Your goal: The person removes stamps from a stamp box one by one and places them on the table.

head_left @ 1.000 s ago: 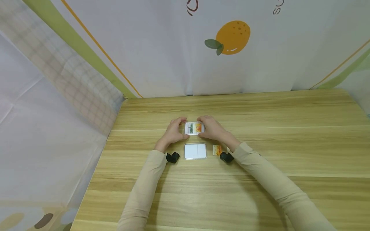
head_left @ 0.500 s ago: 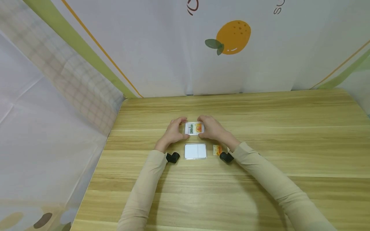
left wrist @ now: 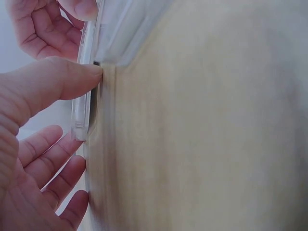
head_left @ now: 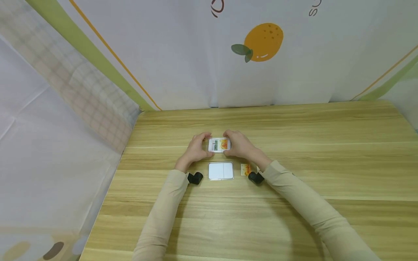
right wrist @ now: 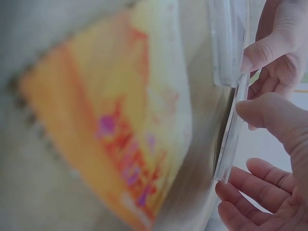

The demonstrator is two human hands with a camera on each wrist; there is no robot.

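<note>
A small clear plastic case [head_left: 218, 145] with two printed stamps on a white insert lies between both hands, near the table's middle. My left hand [head_left: 195, 148] grips its left end, the thumb on the near edge and the fingers reaching round to the far side. At the opposite end my right hand [head_left: 241, 145] holds it in the same way, thumb at the near edge. In the left wrist view the case [left wrist: 82, 108] shows edge-on under the thumb. The right wrist view likewise shows the thin side of the case [right wrist: 229, 144] between thumb and fingers.
Just nearer the body lies a second clear case [head_left: 216, 170] with a white two-part insert. A loose orange-yellow stamp [head_left: 244, 169] with a perforated edge lies to its right. Black wrist cameras [head_left: 195, 178] hang low over the wooden table [head_left: 326, 156]. A printed cloth [head_left: 183, 65] stands behind.
</note>
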